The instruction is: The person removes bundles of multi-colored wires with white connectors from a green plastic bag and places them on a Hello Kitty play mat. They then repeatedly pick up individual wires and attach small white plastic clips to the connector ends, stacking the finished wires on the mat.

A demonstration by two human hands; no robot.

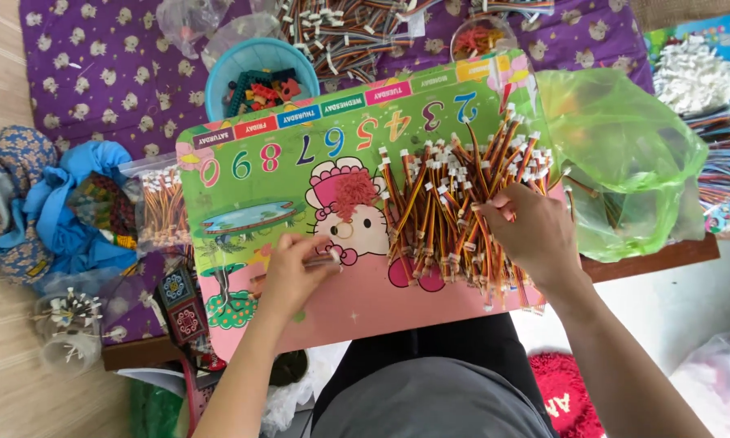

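A colourful children's lap board (251, 174) lies across my knees. On its right half sits a heap of short red, yellow and black wire leads with white plug ends (450, 203). My right hand (531, 235) rests on the heap's right side, fingers pinching at some leads. My left hand (296, 272) is over the board's lower middle, holding a thin wire lead with a white connector (326, 259) between thumb and fingers.
A green plastic bag (624, 154) lies right of the board. Behind it stand a blue bowl of small parts (259, 77), more wire bundles (340, 32) and a clear tub (482, 36). A bag of leads (162, 207) and blue cloth (64, 203) lie left.
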